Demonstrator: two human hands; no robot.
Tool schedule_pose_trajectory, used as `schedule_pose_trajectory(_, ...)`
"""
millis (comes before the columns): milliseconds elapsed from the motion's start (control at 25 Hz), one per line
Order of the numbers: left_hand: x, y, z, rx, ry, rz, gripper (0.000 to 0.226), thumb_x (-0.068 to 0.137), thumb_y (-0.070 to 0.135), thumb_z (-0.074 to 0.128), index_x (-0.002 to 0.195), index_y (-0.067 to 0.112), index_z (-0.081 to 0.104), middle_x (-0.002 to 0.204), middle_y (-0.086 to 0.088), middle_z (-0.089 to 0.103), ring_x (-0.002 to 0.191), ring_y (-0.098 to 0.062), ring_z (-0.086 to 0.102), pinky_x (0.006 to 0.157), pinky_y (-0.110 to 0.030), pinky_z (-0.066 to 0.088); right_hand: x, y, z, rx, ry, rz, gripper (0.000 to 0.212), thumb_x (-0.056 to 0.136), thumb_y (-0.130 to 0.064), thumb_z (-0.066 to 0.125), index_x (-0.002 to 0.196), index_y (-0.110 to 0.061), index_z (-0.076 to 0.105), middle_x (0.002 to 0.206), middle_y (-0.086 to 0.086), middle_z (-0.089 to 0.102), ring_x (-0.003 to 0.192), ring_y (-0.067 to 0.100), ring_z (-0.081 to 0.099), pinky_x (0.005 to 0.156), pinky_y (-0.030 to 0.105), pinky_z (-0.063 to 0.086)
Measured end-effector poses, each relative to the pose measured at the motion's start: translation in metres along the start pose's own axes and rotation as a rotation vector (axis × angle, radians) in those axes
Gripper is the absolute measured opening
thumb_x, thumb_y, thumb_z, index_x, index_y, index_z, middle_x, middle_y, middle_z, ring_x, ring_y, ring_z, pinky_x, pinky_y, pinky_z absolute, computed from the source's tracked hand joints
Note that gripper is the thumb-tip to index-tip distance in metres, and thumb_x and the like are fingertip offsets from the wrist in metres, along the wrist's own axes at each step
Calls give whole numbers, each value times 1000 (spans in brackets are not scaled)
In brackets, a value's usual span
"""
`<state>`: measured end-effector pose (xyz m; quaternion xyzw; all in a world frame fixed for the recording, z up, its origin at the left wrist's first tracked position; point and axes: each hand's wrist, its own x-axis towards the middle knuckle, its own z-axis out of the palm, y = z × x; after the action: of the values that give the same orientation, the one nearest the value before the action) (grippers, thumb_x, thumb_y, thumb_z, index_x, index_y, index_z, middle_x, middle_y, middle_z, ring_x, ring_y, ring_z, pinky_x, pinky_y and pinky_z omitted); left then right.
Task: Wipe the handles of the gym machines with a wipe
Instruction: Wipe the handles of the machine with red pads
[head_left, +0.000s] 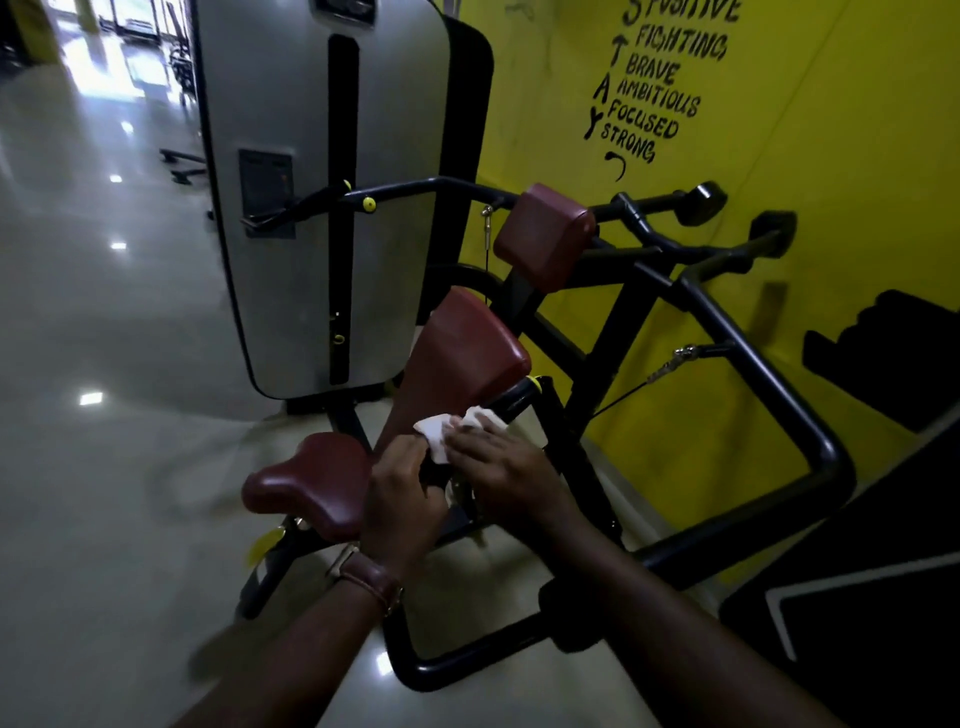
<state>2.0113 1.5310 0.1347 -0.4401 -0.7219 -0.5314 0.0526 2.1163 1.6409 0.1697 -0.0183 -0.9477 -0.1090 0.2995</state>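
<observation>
both hands meet on a white wipe low on the gym machine: the left hand pinches its near edge between thumb and fingertips, and the right hand lays its fingers over the far part, pressing the wipe against a black handle that sticks out just beyond the grip; whether the right fingers curl round the bar or only press on it cannot be told. a brown-strapped watch sits on the left wrist, just behind the grip. right above the grip rises a slanted maroon pad, its lower end touching the wipe's area, and a second, smaller maroon pad stands farther up and beyond. left of the grip, beside the left hand, is the maroon seat. black frame tubes run off to the right of the grip and loop below the forearms. well beyond the grip to the left stands a grey weight-stack cover on a glossy pale floor. to the right, behind the machine, is a yellow wall with black painted words.
</observation>
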Motion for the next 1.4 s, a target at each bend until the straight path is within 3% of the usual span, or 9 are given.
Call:
schedule_pose_trajectory(360,1,-4,2,11,-17,13,28,76,3,67,104,6,67,93,-5,63,85,-18,59,74,-31,51,2,18,2,-23,213,253,27,86,3,53,107,2,70,113,19,68,111,28,65,100,43,48)
schedule_pose_trajectory(480,1,-2,2,-15,-14,26,25,72,0,55,94,6,65,88,-5,61,80,-19,58,71,-36,51,-2,7,8,-5,129,-18,29,80,7,63,106,-1,71,113,16,69,110,27,64,104,41,45)
schedule_pose_trajectory(600,1,-3,2,-2,-20,3,28,78,11,65,106,8,66,95,-3,63,86,-17,59,75,-31,50,6,21,6,3,327,357,29,84,6,51,103,-1,73,110,14,70,109,26,65,94,40,53)
schedule_pose_trajectory(760,1,-5,4,1,-21,1,31,79,14,73,108,11,66,95,-1,62,86,-14,59,75,-29,50,-5,26,8,-41,304,252,28,91,1,50,108,0,72,117,15,68,117,25,61,101,39,48)
schedule_pose_trajectory(880,1,-4,4,1,-15,-4,31,79,14,73,110,11,66,96,0,62,87,-13,58,76,-23,47,9,32,4,231,461,800,34,86,2,54,115,-7,70,117,7,69,114,16,63,97,35,52)
schedule_pose_trajectory(1080,2,-5,4,6,-25,-6,31,78,11,74,107,11,66,95,-1,62,86,-13,58,75,-17,40,30,-7,4,1349,677,1758,24,95,-2,51,115,-3,65,95,9,70,76,13,65,65,24,53)
schedule_pose_trajectory(1200,2,-5,4,0,-28,-4,27,80,14,71,106,13,66,94,0,62,84,-13,58,72,-22,44,20,-19,5,1722,447,1940,31,98,-6,41,123,-2,59,113,17,65,91,24,63,75,30,49)
schedule_pose_trajectory(1280,2,-4,4,-1,-15,-1,25,83,18,67,106,11,66,95,-2,63,85,-15,59,73,-26,47,23,-4,1,1863,670,1914,33,99,-7,37,125,-1,57,129,19,59,111,29,59,96,37,46)
schedule_pose_trajectory(1400,2,-5,4,-9,2,-4,27,87,22,59,107,8,67,96,-5,65,87,-19,62,75,-29,50,34,-8,-15,1724,729,1860,24,98,-1,40,109,-1,61,115,16,63,114,32,58,78,33,49)
